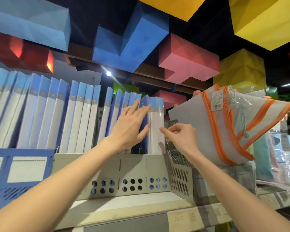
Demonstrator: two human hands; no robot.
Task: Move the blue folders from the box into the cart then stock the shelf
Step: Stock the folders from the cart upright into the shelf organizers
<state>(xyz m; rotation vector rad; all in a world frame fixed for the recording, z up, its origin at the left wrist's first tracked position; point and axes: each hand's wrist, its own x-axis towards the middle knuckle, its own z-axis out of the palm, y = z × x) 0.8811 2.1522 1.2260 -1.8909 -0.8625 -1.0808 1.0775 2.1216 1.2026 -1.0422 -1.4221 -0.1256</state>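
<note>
A shelf carries blue folders standing upright in a grey perforated file rack. Orange-trimmed mesh bags lean just right of the rack, crowding its end. The left hand presses straight fingers against a dark blue folder. The right hand, fingers curled, pinches the end folder at its edge.

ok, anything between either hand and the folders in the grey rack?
Nothing visible. The left hand lies with straight fingers against the dark blue folder; the right hand pinches the edge of the rightmost folder in the grey rack.
</note>
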